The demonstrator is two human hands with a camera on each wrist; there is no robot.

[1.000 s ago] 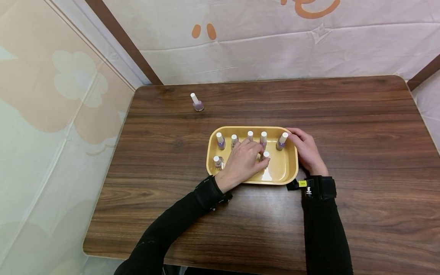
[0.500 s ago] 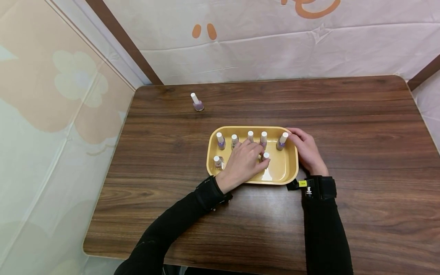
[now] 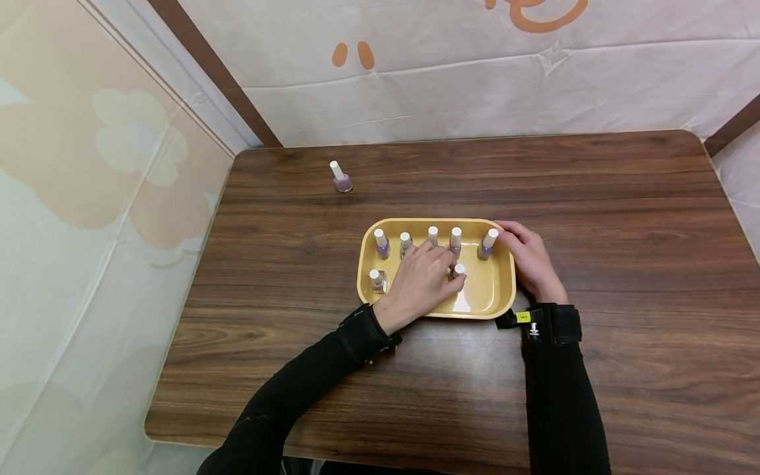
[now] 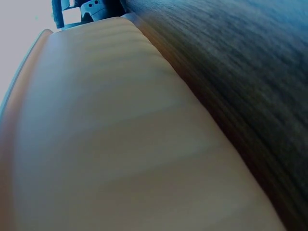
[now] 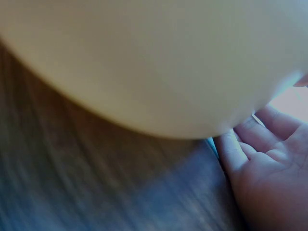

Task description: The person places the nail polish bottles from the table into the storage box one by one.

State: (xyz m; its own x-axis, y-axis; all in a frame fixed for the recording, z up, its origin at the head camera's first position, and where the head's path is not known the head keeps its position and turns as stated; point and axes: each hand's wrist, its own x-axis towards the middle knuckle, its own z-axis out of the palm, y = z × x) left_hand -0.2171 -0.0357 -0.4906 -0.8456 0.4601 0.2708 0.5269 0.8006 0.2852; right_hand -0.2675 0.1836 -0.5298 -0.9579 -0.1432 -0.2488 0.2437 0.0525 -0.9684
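A yellow tray (image 3: 489,287) stands on the wooden table, with several white-capped nail polish bottles upright in it. My left hand (image 3: 420,280) reaches over its front rim and pinches a nail polish bottle (image 3: 459,270) between thumb and fingers; the bottle's lower part is mostly hidden. At the tray's right end my right hand (image 3: 532,264) grips the back corner. In the right wrist view its fingers (image 5: 262,132) lie against the outer wall. A purple bottle (image 3: 486,245) stands just inside that corner. The tray's outer wall (image 4: 120,125) fills most of the left wrist view.
Along the tray's back side stand more bottles, among them a purple one (image 3: 381,244) at the left. A clear-looking bottle (image 3: 377,282) is at the front left. One lilac bottle (image 3: 341,178) stands on the table (image 3: 623,218) behind the tray.
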